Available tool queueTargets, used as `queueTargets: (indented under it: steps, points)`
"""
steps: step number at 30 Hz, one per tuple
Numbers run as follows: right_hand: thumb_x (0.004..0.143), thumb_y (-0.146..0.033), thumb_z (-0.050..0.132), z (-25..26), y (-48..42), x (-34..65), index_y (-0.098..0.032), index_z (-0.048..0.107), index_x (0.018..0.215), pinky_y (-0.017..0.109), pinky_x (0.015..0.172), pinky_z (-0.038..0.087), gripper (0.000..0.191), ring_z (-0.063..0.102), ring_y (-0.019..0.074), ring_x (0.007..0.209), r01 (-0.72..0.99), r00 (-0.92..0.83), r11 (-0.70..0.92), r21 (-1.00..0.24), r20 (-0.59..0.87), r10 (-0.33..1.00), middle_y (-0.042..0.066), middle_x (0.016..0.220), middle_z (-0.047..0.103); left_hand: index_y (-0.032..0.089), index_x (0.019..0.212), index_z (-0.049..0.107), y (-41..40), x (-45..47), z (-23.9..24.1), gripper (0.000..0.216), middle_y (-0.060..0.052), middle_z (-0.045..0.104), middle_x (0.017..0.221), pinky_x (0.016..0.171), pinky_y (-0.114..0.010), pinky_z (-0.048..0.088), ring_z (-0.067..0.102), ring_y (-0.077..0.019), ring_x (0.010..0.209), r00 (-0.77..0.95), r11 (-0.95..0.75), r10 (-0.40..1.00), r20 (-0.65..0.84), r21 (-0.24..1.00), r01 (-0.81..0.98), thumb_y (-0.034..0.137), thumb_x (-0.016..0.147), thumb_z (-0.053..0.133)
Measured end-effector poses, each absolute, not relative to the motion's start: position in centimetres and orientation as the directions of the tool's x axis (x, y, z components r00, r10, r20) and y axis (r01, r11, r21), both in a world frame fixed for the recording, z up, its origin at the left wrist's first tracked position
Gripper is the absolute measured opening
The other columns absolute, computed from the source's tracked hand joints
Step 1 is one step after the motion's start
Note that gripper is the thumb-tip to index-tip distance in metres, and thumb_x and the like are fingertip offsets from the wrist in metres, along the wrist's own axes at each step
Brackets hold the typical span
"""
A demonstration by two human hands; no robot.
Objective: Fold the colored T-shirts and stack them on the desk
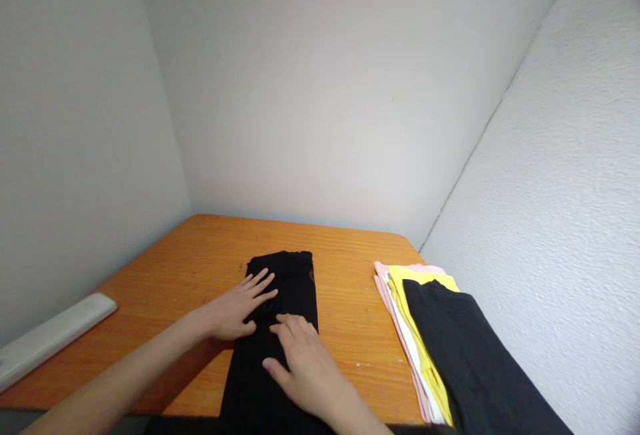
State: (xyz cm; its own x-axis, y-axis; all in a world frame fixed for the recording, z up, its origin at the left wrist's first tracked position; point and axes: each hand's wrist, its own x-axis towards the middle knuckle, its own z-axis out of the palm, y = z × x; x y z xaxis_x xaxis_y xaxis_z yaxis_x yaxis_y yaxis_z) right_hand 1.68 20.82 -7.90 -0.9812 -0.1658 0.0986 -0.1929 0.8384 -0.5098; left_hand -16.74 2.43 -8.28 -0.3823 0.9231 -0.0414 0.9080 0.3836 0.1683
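A black garment [270,361], folded into a long narrow strip, lies on the wooden table and runs down past the near edge. Its kind is not certain, though a waistband-like far end and a small pinkish mark near the right edge show. My left hand [240,305] lies on the upper left part with its fingers spread. Lower down and to the right, my right hand [303,358] rests on the cloth, fingers stretched forward and thumb apart. Neither hand grips the fabric.
On the right of the table [350,328] lies a pile of folded clothes: a black one [475,348] on top, then yellow [425,348], white and pink cloth. A long white object [60,335] sits along the left edge. Walls border the table.
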Motion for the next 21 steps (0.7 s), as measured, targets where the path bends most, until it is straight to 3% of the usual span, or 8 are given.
queueTargets:
  steps: [3, 6, 8, 11, 16, 19, 21]
  points:
    - [0.092, -0.059, 0.052, -8.2, 21.7, 2.0, -0.022, 0.031, 0.152, 0.051, 0.118, 0.017, 0.074, 0.012, 0.0319, 0.146, -0.204, -0.974, 0.855, -0.477, 0.015, -0.224, 0.009, 0.159, 0.019, 0.025, 0.152, 0.027, 1.9, -15.8, -8.5, 0.093, -0.006, 0.006, 0.162, 0.119, -0.055, 0.015, 0.0, -0.0287, 0.148, -0.395, 0.397, 0.918, -0.039, 0.09, 0.914, 0.006, 0.063, 0.05]
    - [0.095, -0.059, 0.047, -9.4, 22.4, 2.8, -0.026, 0.019, 0.155, 0.051, 0.12, 0.01, 0.074, 0.0, 0.028, 0.147, -0.241, -0.963, 0.835, -0.495, 0.011, -0.271, 0.004, 0.16, 0.003, 0.026, 0.154, 0.015, 1.6, -15.0, -9.3, 0.084, -0.007, 0.008, 0.161, 0.119, -0.056, 0.015, 0.003, -0.0278, 0.149, -0.402, 0.406, 0.913, -0.061, 0.088, 0.909, 0.016, 0.078, 0.05]
    - [0.095, -0.057, 0.047, -10.2, 22.5, 3.0, -0.028, 0.017, 0.155, 0.05, 0.12, 0.008, 0.073, -0.001, 0.027, 0.147, -0.247, -0.962, 0.828, -0.504, 0.026, -0.271, 0.002, 0.16, 0.001, 0.028, 0.154, 0.01, 1.7, -14.5, -10.1, 0.074, -0.008, 0.007, 0.161, 0.118, -0.058, 0.015, 0.003, -0.0305, 0.148, -0.408, 0.408, 0.913, -0.025, 0.118, 0.905, 0.035, 0.091, 0.047]
    - [0.093, -0.058, 0.05, -10.7, 22.3, 2.8, -0.028, 0.018, 0.155, 0.05, 0.12, 0.007, 0.076, -0.002, 0.0278, 0.147, -0.228, -0.968, 0.843, -0.487, 0.022, -0.249, 0.002, 0.16, 0.0, 0.03, 0.154, 0.01, 2.2, -14.1, -10.9, 0.068, -0.009, 0.007, 0.161, 0.117, -0.061, 0.013, 0.003, -0.0336, 0.148, -0.448, 0.439, 0.892, 0.056, 0.124, 0.89, 0.053, 0.096, 0.038]
    - [0.095, -0.063, 0.042, -9.6, 23.4, 3.8, -0.028, 0.019, 0.154, 0.048, 0.12, 0.008, 0.072, 0.0, 0.0254, 0.147, -0.24, -0.964, 0.845, -0.478, 0.015, -0.265, 0.002, 0.16, 0.002, 0.034, 0.153, 0.01, 1.4, -13.3, -9.3, 0.062, -0.004, 0.01, 0.161, 0.119, -0.056, 0.011, 0.007, -0.0281, 0.149, -0.461, 0.446, 0.887, 0.025, 0.209, 0.87, 0.054, 0.098, 0.032]
    - [0.086, -0.06, 0.062, -9.8, 25.4, 5.6, -0.029, 0.015, 0.155, 0.049, 0.12, 0.01, 0.089, 0.003, 0.0276, 0.147, -0.314, -0.936, 0.83, -0.46, 0.005, -0.351, 0.002, 0.16, 0.003, 0.038, 0.153, 0.006, -1.1, -11.0, -8.5, 0.07, 0.0, 0.012, 0.161, 0.121, -0.052, 0.009, 0.01, -0.0254, 0.149, -0.433, 0.408, 0.901, 0.027, 0.283, 0.868, 0.057, 0.095, 0.04]
    - [0.085, -0.044, 0.069, -11.1, 26.5, 6.8, -0.034, 0.013, 0.154, 0.051, 0.12, 0.013, 0.089, 0.006, 0.0285, 0.147, -0.34, -0.926, 0.841, -0.421, -0.003, -0.377, 0.0, 0.16, 0.004, 0.041, 0.153, 0.005, -2.8, -8.8, -9.2, 0.088, 0.0, 0.01, 0.161, 0.121, -0.053, 0.012, 0.012, -0.0289, 0.148, -0.398, 0.389, 0.917, -0.038, 0.313, 0.866, 0.064, 0.084, 0.056]
